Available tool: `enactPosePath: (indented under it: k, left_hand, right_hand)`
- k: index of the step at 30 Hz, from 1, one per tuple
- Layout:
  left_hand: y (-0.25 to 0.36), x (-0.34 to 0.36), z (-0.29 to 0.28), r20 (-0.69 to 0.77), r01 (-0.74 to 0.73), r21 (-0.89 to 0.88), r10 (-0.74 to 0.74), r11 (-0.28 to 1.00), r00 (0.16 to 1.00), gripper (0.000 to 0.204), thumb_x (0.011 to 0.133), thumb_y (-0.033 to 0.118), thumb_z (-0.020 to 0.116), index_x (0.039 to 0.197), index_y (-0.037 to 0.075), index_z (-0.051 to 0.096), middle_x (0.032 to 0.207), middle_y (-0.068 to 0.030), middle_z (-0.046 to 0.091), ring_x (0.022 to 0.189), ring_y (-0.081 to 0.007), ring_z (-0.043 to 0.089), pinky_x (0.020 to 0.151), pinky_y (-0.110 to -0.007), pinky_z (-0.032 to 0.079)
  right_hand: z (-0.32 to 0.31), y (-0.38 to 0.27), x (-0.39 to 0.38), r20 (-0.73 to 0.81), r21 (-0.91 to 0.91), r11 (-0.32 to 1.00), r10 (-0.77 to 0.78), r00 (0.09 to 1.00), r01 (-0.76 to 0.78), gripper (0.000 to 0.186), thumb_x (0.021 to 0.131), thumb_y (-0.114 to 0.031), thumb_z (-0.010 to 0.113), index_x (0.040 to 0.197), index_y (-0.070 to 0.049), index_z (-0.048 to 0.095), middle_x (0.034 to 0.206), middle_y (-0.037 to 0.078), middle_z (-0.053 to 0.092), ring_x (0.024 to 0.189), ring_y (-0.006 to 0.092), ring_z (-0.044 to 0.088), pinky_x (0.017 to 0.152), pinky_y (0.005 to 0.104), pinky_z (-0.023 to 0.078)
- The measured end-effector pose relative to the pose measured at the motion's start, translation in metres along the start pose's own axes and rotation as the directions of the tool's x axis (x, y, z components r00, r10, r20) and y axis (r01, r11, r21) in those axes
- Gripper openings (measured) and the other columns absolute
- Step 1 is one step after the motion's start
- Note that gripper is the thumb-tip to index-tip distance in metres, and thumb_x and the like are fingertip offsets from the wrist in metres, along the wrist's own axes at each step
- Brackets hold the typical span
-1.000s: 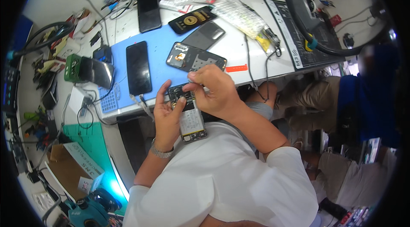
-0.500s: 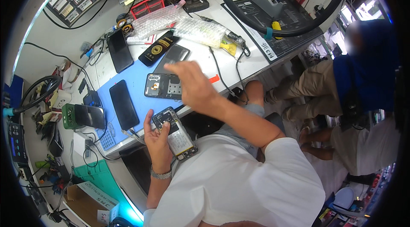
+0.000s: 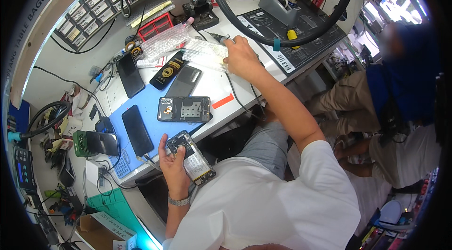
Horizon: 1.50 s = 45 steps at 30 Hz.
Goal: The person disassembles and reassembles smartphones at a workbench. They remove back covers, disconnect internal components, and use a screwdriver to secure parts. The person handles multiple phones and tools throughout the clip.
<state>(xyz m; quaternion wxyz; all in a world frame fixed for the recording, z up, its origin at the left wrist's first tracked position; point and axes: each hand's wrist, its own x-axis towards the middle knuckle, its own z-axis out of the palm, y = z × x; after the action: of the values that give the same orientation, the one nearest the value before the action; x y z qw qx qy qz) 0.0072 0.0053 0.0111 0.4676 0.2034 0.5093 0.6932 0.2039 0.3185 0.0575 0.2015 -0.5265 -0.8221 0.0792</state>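
Observation:
My left hand (image 3: 173, 167) holds an opened phone (image 3: 197, 164), its circuit board and silver battery facing up. The thumb lies over the board and the fingers wrap behind. At the far side of the desk, my right hand (image 3: 242, 57) has its fingers curled over a slim cabled tool (image 3: 218, 38); most of the tool is hidden, so its kind is unclear. Bubble wrap (image 3: 202, 52) lies beside this hand. A phone's removed frame (image 3: 183, 109) rests at the desk edge, near a dark back cover (image 3: 187, 79) and a black phone (image 3: 137, 130) on the blue mat (image 3: 115, 118).
A black ring-shaped arm (image 3: 245, 33) arches over a dark work mat (image 3: 306, 38) at the right. Other phones (image 3: 130, 75) lie at the back near a red tray (image 3: 155, 26). A person in blue (image 3: 405, 76) stands at the right. An open cardboard box (image 3: 96, 231) sits lower left.
My right hand has moved away from over the removed phone frame, up and right to the cabled tool by the bubble wrap. The left hand still holds the opened phone. The view has shifted slightly.

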Motion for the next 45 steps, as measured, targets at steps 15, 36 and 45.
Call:
enactPosePath:
  k: [15,36,45]
  left_hand:
    - [0.001,-0.001,-0.001,-0.007,0.02,-0.024,-0.02,1.0,1.0,0.067,0.102,-0.004,0.066,0.161,0.002,0.034,0.12,-0.0159,0.074,0.102,-0.0161,0.073,0.09,-0.032,0.062]
    - [-0.004,0.002,-0.005,-0.011,0.037,-0.077,-0.038,0.996,0.999,0.067,0.101,-0.008,0.065,0.16,0.005,0.036,0.12,-0.0149,0.074,0.103,-0.0157,0.073,0.094,-0.032,0.062]
    - [-0.004,0.001,-0.004,-0.024,0.024,-0.061,-0.026,0.998,0.999,0.067,0.1,-0.008,0.066,0.16,0.004,0.036,0.12,-0.0154,0.074,0.103,-0.0163,0.074,0.094,-0.033,0.063]
  right_hand:
    - [-0.015,0.058,0.016,-0.146,0.34,0.919,0.262,0.954,-0.2,0.031,0.09,-0.007,0.069,0.12,-0.005,0.075,0.096,0.015,0.075,0.092,0.0276,0.074,0.085,0.0386,0.057]
    - [-0.023,0.113,-0.004,-0.143,-0.047,0.935,0.343,0.928,-0.352,0.042,0.09,-0.033,0.078,0.111,0.003,0.075,0.117,0.025,0.074,0.114,0.0416,0.07,0.102,0.0464,0.054]
    - [-0.03,0.122,-0.005,-0.439,-0.152,0.988,-0.087,0.894,0.021,0.016,0.086,-0.011,0.072,0.098,0.0,0.075,0.107,0.021,0.07,0.103,0.0412,0.068,0.098,0.0491,0.054]
